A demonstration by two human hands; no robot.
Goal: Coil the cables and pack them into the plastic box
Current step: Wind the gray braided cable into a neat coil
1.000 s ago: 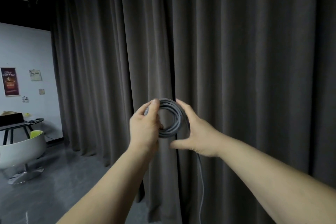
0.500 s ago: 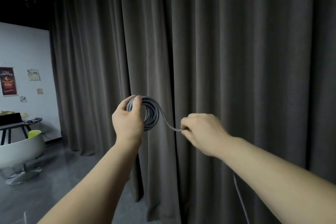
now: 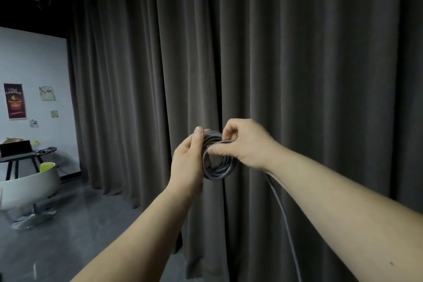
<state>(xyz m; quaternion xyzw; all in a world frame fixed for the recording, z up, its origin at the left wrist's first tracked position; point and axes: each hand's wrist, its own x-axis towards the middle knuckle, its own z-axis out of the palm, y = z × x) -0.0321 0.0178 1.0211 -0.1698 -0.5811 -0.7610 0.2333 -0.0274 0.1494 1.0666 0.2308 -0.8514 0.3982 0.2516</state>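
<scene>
A grey braided cable is wound into a small round coil, held up in front of a dark curtain. My left hand grips the coil's left side, thumb over its top. My right hand pinches a strand of the cable against the top of the coil. The loose tail hangs down under my right forearm and runs out of the bottom of the frame. The plastic box is not in view.
A heavy grey curtain fills most of the view. At the far left stand a white round chair on a metal foot and a dark table against a white wall with posters. The floor is dark and glossy.
My right hand, out to the right with a strand half a second ago, has come back to the coil and laid that strand over its top. Both hands shifted slightly right.
</scene>
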